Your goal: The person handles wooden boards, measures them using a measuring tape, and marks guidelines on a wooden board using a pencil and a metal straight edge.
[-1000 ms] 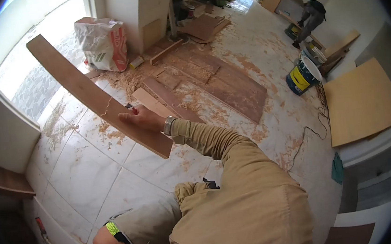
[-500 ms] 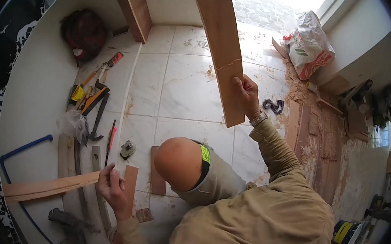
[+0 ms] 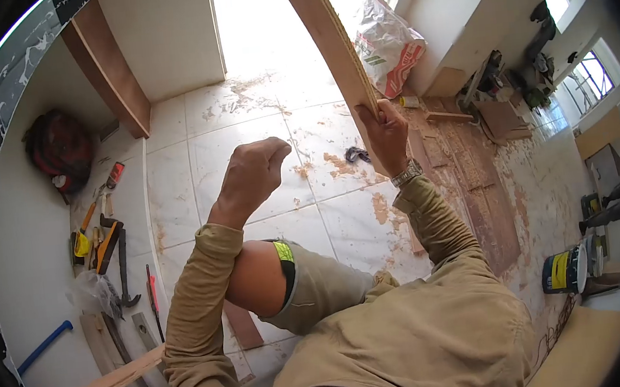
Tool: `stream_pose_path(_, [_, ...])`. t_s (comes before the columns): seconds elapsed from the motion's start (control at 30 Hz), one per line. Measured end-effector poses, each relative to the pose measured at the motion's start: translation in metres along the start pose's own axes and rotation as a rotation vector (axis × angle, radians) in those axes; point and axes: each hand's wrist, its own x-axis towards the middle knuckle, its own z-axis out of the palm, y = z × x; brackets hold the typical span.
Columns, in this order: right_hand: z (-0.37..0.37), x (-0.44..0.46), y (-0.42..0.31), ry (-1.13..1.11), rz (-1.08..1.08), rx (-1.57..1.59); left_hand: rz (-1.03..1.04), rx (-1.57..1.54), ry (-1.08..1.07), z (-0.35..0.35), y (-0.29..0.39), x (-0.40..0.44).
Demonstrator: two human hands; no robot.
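My right hand (image 3: 388,137) grips a long wooden board (image 3: 332,46) near its lower end. The board stands up and away from me, tilted, with its rough, pale edge facing right; its far end runs out of view. My left hand (image 3: 250,175) is raised over the tiled floor beyond my knee, to the left of the board and apart from it. Its fingers are curled together, and whatever they may pinch is hidden. On the floor between the two hands lies a small dark crumpled thing (image 3: 357,154).
Left of me lie a hammer (image 3: 125,275), other hand tools and a light wooden strip (image 3: 104,381). A dark red backpack (image 3: 59,150) sits further back. A white-and-red sack (image 3: 389,48), wood shavings (image 3: 475,166) and a bucket (image 3: 565,271) are on the right.
My left hand has come up from beside the light strip at lower left to above the floor near the board. The board has turned to show its edge. The view has swung right.
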Motion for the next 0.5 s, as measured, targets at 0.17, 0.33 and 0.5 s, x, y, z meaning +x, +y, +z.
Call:
stream_pose_path(0.17, [-0.045,0.043,0.002,-0.057,0.152,0.202,-0.203,0.432,-0.784,0.000,0.046,-0.021])
stream_pose_path(0.33, [-0.100,0.092,-0.083,-0.422,0.507,0.415,-0.057,0.211,-0.519,0.030,0.060,-0.029])
stream_pose_path(0.5, [-0.159,0.098,-0.101,-0.563,0.572,-0.158,-0.042,0.062,-0.264,0.020,0.153,-0.033])
